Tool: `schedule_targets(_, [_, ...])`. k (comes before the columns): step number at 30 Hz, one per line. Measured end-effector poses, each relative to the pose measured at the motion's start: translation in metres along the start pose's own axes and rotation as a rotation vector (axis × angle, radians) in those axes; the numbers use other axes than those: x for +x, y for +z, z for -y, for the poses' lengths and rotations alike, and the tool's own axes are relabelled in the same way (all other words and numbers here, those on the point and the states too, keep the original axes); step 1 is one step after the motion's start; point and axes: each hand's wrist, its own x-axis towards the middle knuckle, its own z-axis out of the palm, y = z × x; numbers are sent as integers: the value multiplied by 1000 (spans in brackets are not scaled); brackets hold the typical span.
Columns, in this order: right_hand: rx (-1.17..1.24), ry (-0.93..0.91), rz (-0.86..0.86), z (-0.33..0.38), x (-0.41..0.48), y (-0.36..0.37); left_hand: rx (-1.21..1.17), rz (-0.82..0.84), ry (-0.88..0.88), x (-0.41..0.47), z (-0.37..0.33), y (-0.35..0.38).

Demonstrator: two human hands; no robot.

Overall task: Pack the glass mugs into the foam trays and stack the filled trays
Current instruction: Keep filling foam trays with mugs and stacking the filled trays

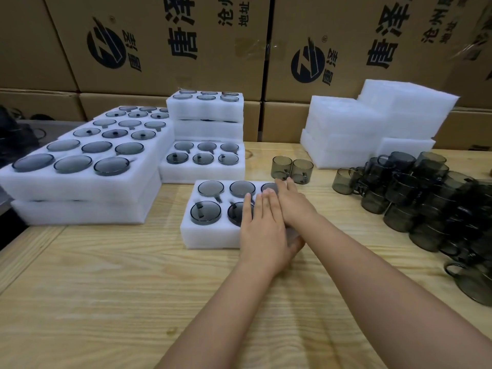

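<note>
A white foam tray (210, 235) lies on the wooden table in front of me, with smoky glass mugs (205, 212) seated in its round holes. Both my hands lie flat on the tray's right part, fingers straight and side by side. My left hand (262, 226) covers the front right hole and partly a mug beside it. My right hand (292, 206) reaches to the back right hole, fingertips near the tray's far edge. Two loose mugs (292, 169) stand upside down just behind the tray. What lies under my palms is hidden.
A heap of loose mugs (426, 206) fills the table's right side. Empty foam trays (372, 123) are stacked at the back right. Filled trays are stacked at the left (80, 187) and behind the middle (205, 113). Cardboard boxes (165, 43) wall off the back.
</note>
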Motion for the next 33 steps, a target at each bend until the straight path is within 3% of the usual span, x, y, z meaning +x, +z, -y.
schedule_targets(3, [31,-1,-25,-2,0,1,-14,-23,59,-6,9,-7])
schedule_targets(6, [83,3,-51,-2,1,2,-136,-270,78,-20,39,-16])
schedule_targets(9, [115,33,-81,-1,0,3,-345,-530,-223,-33,82,-19])
schedule_targets(12, [138,101,-180,0,-4,4,-619,-383,-629,-44,116,-10])
schedule_targets(15, [284,153,-288,-2,-14,6,-765,-209,-765,-46,124,1])
schedule_targets(18, [635,196,-331,-11,-28,13,-722,-101,-718,-40,123,7])
schedule_targets(21, [1060,232,-375,-19,-49,29,-737,-113,-738,-38,125,7])
schedule_targets(24, [1200,77,-370,-25,-65,44,-785,-134,-728,-37,126,7])
schedule_targets(29, [1342,-211,-151,-25,-76,34,-977,-204,-696,-41,132,7])
schedule_targets(33, [1484,-244,-73,-20,-79,31,-1189,-336,-578,-44,130,4])
